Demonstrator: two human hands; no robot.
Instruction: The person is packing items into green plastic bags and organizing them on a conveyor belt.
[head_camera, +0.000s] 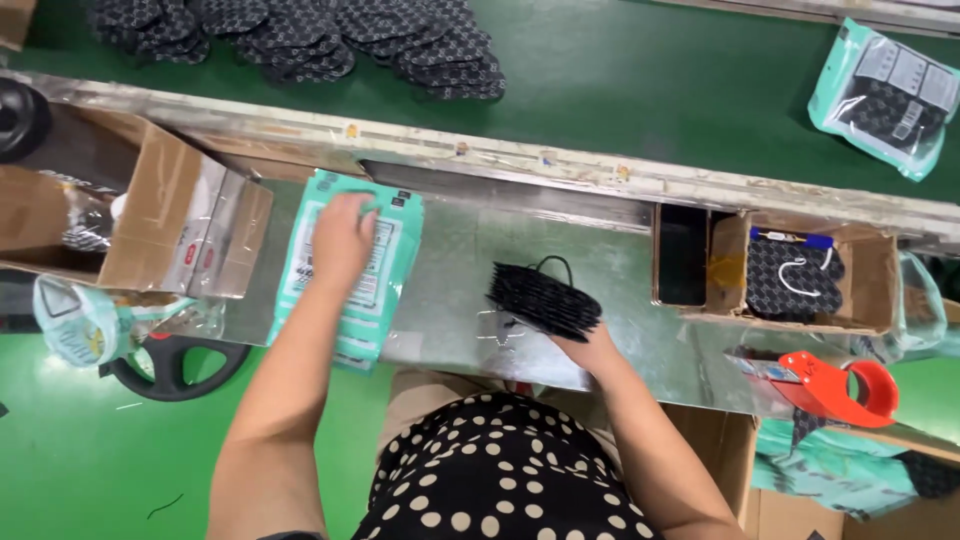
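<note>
My right hand (592, 352) is gripping the stack of black patterned masks (545, 298) from below, so I am seeing little of its fingers. My left hand (343, 238) is covering the print on the top teal pouch (350, 270); the number of pouches beneath is not showing. The pile of loose masks (300, 38) is running off the top edge. The open cardboard box (130, 215) is hiding its contents in shadow. The black wheel (175, 365) is lying partly under a crumpled pouch (85, 325).
</note>
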